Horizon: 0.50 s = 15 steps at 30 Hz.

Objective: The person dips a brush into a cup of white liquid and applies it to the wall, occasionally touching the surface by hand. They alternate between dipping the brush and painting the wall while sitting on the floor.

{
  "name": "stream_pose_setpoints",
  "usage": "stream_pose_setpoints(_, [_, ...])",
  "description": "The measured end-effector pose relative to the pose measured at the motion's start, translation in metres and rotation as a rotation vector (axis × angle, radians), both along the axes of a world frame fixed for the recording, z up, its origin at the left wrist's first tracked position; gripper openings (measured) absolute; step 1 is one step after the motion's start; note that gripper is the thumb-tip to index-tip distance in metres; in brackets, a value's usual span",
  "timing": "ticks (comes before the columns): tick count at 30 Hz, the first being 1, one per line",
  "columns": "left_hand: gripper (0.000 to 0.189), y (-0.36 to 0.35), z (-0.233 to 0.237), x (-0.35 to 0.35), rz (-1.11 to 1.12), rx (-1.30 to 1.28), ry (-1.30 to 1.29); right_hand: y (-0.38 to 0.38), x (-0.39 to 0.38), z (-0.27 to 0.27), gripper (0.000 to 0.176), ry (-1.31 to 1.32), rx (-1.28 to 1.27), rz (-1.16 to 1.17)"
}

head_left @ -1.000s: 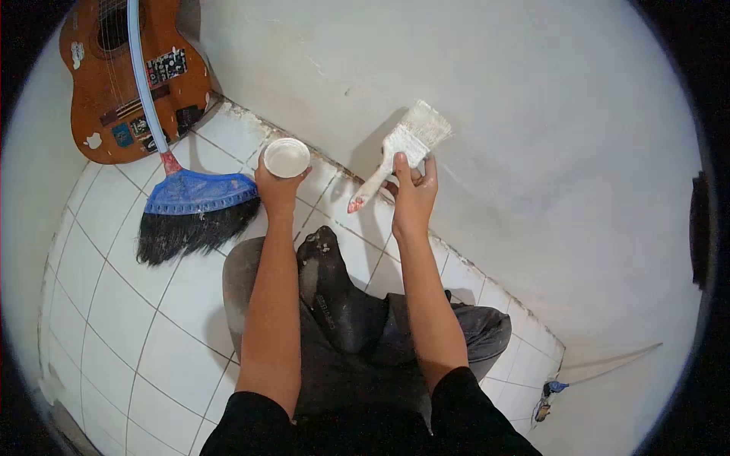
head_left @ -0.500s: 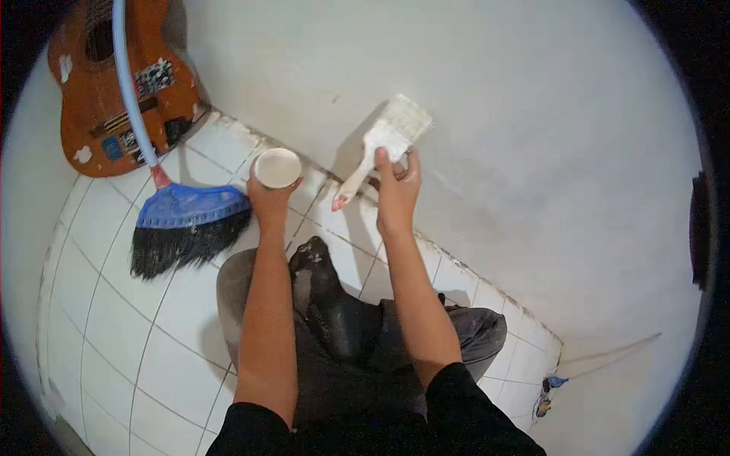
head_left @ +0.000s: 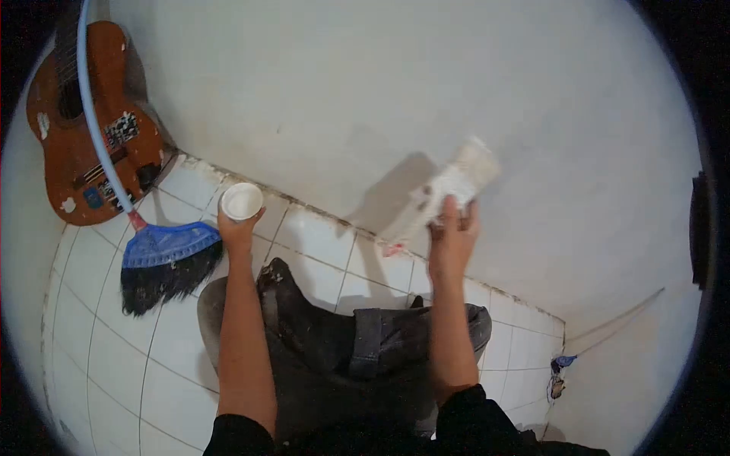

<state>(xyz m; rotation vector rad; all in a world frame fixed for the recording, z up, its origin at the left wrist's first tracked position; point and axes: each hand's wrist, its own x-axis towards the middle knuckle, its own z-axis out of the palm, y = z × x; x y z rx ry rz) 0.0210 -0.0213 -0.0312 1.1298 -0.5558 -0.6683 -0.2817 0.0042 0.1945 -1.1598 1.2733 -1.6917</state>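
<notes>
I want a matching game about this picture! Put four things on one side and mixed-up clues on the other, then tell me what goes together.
Things:
1. guitar
2. cup
3. broom
4. paintbrush

Clues:
A. has a blue head with black bristles
B. held in the right hand
C. orange-brown, with stickers on its body
D. held in the left hand

Right pairs: 1-C, 2-D, 3-A, 4-B
</notes>
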Motion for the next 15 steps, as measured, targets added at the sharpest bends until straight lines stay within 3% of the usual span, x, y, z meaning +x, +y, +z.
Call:
stream_pose_setpoints(1, [0.081,0.000,-0.003,0.001,0.006,0.018,-0.105,0.003,-0.004,0.014,0.044,-0.057,-0.084,0.085])
stream_pose_setpoints(3, [0.076,0.003,0.008,-0.001,0.032,0.039,-0.161,0.008,-0.022,0.029,0.041,-0.102,-0.131,0.073])
stream_pose_setpoints(6, [0.072,0.008,0.024,-0.005,0.052,0.089,-0.208,0.015,-0.046,0.046,0.040,-0.084,-0.144,0.112])
stream_pose_setpoints(9, [0.071,-0.010,-0.018,0.004,-0.034,-0.071,0.053,0.014,-0.058,0.058,0.038,-0.038,-0.162,0.075])
stream_pose_setpoints(10, [0.072,-0.004,-0.005,-0.001,-0.027,-0.033,-0.070,0.012,-0.063,0.061,0.037,-0.015,-0.146,0.055])
stream_pose_setpoints(13, [0.074,-0.002,0.002,0.000,-0.056,0.015,-0.036,0.001,-0.070,0.070,0.037,0.031,-0.163,0.064])
stream_pose_setpoints(15, [0.077,-0.002,-0.002,0.000,0.010,0.068,-0.178,0.000,-0.051,0.087,0.040,0.017,-0.172,0.125])
